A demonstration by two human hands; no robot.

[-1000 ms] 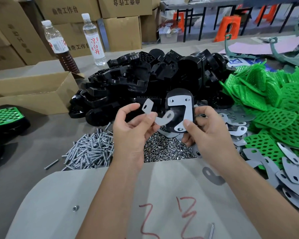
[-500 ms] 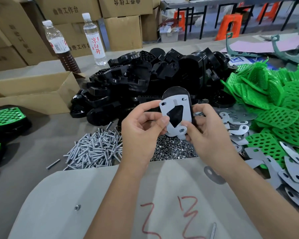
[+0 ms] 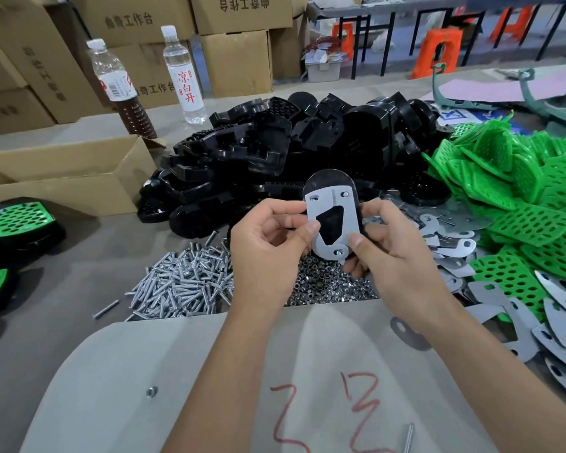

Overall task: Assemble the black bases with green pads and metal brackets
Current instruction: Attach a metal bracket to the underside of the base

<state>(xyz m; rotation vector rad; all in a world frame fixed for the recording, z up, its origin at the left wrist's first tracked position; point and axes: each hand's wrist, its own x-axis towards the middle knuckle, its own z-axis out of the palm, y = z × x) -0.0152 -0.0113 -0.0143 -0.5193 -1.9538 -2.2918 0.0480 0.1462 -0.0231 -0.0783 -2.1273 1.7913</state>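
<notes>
Nearest to the camera lies a grey board (image 3: 209,371) with red marks on it, and both forearms reach over it. Above its far edge the two hands hold one black base (image 3: 330,181) up in the air, between them, with its long axis about upright and its flat underside turned to the viewer. The left hand (image 3: 268,246) pinches its left edge, the thumb lying on the metal. The right hand (image 3: 392,253) grips the right and lower side, its thumb pressing the metal near the bottom bolt. Both hands touch the piece and are equally near to it, so I judge that either one can let go to take the next part.

On the base two grey metal brackets (image 3: 329,207) lie flat and form a frame around a dark triangular opening. Bolt ends show at the two upper holes and at the bottom hole; I see no nuts on them, but this is too small to be sure.

Just below and behind the hands are a pile of nuts (image 3: 324,286) and, to its left, a pile of bolts (image 3: 180,286). Loose brackets (image 3: 451,246) and green pads (image 3: 530,223) lie to the right, and the heap of black bases (image 3: 258,152) is further back.
</notes>
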